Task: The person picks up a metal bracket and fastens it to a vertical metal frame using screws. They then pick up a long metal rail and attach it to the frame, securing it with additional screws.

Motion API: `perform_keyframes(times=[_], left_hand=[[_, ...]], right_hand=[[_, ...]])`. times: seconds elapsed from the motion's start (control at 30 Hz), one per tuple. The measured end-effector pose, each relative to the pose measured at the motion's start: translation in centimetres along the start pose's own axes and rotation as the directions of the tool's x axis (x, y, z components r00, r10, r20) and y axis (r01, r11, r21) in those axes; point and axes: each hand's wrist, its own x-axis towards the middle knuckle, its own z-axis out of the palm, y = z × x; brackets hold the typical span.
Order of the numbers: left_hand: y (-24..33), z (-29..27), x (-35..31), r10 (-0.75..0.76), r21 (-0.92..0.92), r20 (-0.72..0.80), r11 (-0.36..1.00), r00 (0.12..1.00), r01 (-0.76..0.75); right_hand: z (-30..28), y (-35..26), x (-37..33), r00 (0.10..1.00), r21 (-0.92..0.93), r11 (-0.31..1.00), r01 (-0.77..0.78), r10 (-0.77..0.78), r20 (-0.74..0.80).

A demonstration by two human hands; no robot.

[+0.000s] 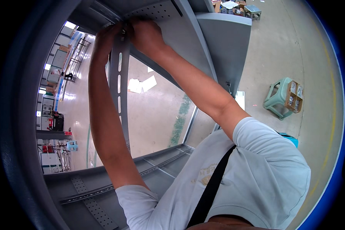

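Both my arms reach up to the top end of a grey slotted metal upright in a sheet-metal cabinet frame. My left hand is on the upright's left side, its fingers curled in against the top end. On the other side my right hand is closed, knuckles outward, with its fingertips meeting the left ones at the joint. Whatever is pinched there is too small and shaded to make out. Just above the hands runs a grey perforated panel.
A grey cabinet door stands out to the right. Below lies the frame's lower rail with a perforated strip. On the floor, a green stool bears a cardboard box of small bagged parts. Papers lie beyond the upright.
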Motion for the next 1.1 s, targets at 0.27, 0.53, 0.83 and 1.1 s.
perform_keyframes(times=[0.27,0.53,0.83,1.1], left_hand=[[0.5,0.3,1.0,0.006,0.105,0.026,0.994,1.0,-0.008],[0.4,0.2,0.6,0.01,0.032,0.032,0.999,0.999,-0.011],[0.6,0.0,0.1,-0.016,-0.003,0.029,1.0,0.999,0.016],[0.3,0.1,0.0,0.033,0.019,-0.002,0.999,0.999,-0.033]], right_hand=[[-0.4,0.4,-0.2,1.0,0.023,1.0,0.004,-0.005,0.014],[-0.1,0.2,-0.7,0.986,0.195,0.978,0.075,-0.042,-0.163],[0.5,0.9,-0.6,0.989,0.213,0.975,0.058,-0.026,-0.148],[-1.0,0.7,-1.0,0.998,0.214,0.977,-0.018,0.003,0.069]])
